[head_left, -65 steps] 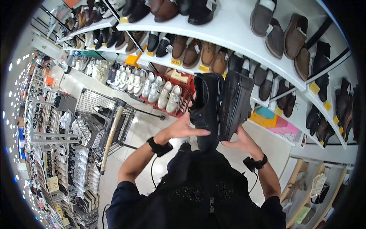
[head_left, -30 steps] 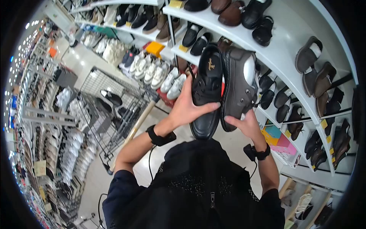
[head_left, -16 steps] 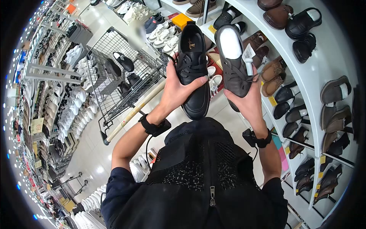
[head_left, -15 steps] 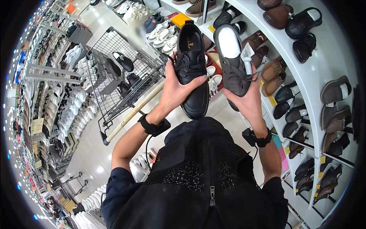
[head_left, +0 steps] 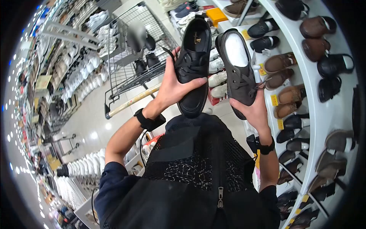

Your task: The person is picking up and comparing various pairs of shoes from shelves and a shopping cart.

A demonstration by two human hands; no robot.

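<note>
My left hand (head_left: 173,84) is closed around a black lace-up shoe (head_left: 193,61), thumb across its front and fingers behind its side. The shoe's opening faces me, toe pointing down toward my chest, with a gold mark on the insole. My right hand (head_left: 254,110) grips a dark grey lace-up shoe (head_left: 240,82) by its toe and laces. White padding (head_left: 236,49) fills the grey shoe's opening. The two shoes are side by side, a small gap between them. Part of another dark sole shows beneath the grey shoe.
A wire cart (head_left: 133,57) with a wooden pole (head_left: 133,101) across it stands at left, dark shoes inside. Curved white shelves (head_left: 310,99) with brown and black shoes and yellow tags run along the right. White shoes (head_left: 91,164) line racks at left; an orange box (head_left: 216,16) is ahead.
The view has turned, so the cart and shelves sit further right. Both hands still hold their shoes; the grey shoe has shifted slightly right and down.
</note>
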